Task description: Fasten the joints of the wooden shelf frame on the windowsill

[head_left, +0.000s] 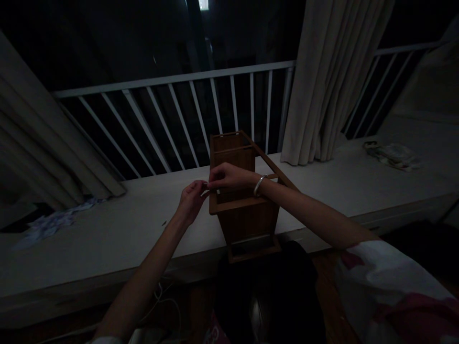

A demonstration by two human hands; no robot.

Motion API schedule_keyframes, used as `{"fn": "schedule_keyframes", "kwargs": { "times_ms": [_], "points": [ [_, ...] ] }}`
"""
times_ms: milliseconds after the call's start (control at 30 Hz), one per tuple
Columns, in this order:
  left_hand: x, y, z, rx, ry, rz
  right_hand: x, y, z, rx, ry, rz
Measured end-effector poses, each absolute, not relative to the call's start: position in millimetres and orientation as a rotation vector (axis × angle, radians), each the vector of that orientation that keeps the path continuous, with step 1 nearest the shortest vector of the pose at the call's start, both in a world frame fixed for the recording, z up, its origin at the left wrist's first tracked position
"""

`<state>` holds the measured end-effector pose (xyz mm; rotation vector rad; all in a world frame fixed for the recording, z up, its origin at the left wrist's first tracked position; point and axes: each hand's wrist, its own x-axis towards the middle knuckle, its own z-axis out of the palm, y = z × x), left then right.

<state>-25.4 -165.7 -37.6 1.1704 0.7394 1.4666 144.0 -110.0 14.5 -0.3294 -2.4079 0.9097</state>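
Note:
A brown wooden frame like a small shelf or rack (247, 217) rests tilted on the pale window ledge, its near end over the ledge's front edge. At its left side my left hand (193, 198) is closed in a pinch, fingertips close to the frame's rail. My right hand (229, 177) reaches over the frame from the right, with thumb and finger pinched together against the left hand's fingertips. Something small and pale shows between the two hands, too small and dark to name. A silver bangle (258, 185) circles my right wrist.
The ledge (150, 224) runs beneath a white railing (175, 79) and dark window. Curtains (322, 81) hang at both sides. Crumpled cloth (57, 222) lies at left, another cloth item (392, 155) at right. A white cable (158, 296) trails below the ledge.

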Motion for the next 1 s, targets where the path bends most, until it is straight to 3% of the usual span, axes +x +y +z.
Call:
{"fn": "schedule_keyframes", "kwargs": {
  "times_ms": [667, 1000],
  "points": [
    [-9.2, -169.4, -17.3, 1.089, 0.98, 1.448, 147.1, -113.4, 17.2, -0.338, -2.418, 0.901],
    [0.5, -173.6, -10.3, 1.245, 1.237, 1.479, 148.7, -103.6, 20.7, -0.67, -2.277, 0.462]
  ]
}}
